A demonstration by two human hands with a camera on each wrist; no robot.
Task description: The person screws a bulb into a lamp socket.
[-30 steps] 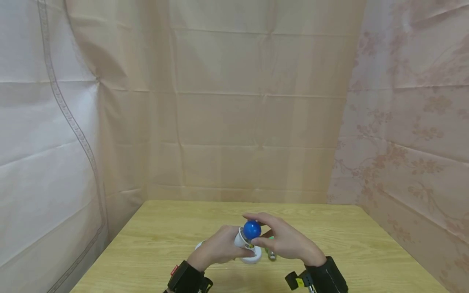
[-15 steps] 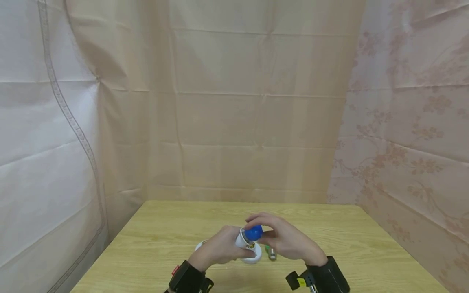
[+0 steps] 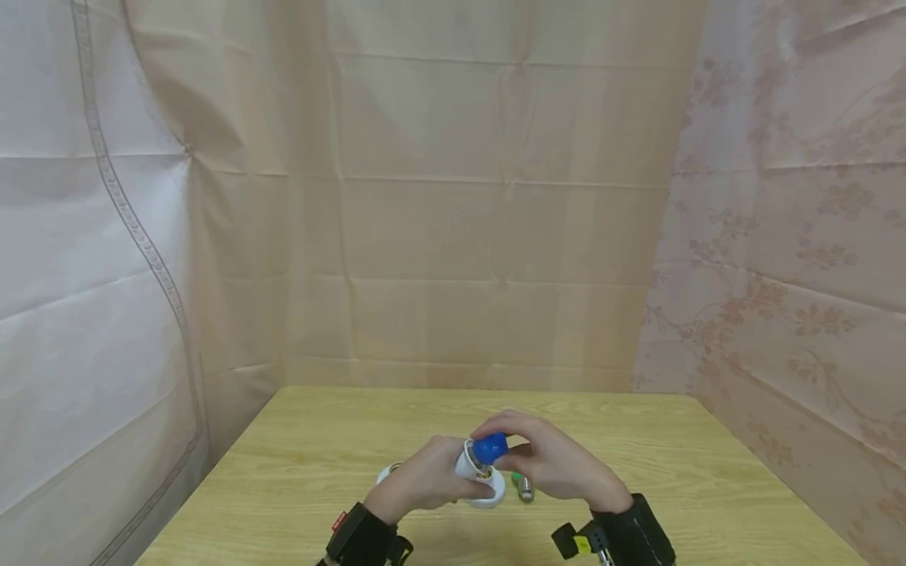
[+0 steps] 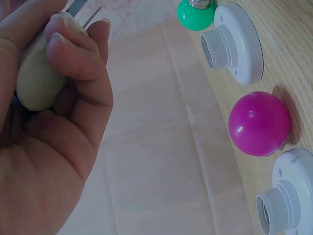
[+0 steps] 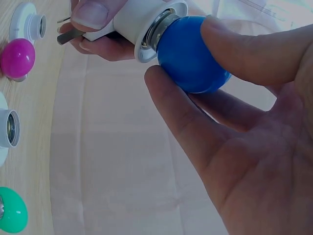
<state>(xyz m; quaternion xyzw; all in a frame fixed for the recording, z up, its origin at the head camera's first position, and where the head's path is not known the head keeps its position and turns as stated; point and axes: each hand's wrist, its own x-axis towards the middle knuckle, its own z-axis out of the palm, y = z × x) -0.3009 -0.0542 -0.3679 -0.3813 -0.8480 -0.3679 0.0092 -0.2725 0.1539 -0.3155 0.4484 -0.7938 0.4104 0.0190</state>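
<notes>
Beige cloth [image 3: 453, 220] hangs behind a pale wooden table [image 3: 333, 432], with a flowered sheet [image 3: 793, 251] on the right and a whitish sheet [image 3: 85, 314] on the left. Above the table are 2 bare hands, each with a black strap at the wrist. The left hand [image 3: 428, 475] has its fingers curled round a white plug-in bulb holder [image 5: 129, 24]; the right hand [image 3: 559, 464] pinches a blue bulb [image 5: 190, 56] between thumb and fingers. On the table stand 2 white lamp bases [image 4: 248, 44], round and with their sockets bare. The blue bulb is at the tilted holder's mouth — its metal cap partly inside, though whether the threads have caught I cannot tell. A pink bulb [image 4: 259, 123] lies between the 2 bases, and a green bulb [image 4: 195, 14] lies just beside 1 of them. Smallest are the holder's metal prongs [image 5: 70, 36] — sticking out past the left fingers.
</notes>
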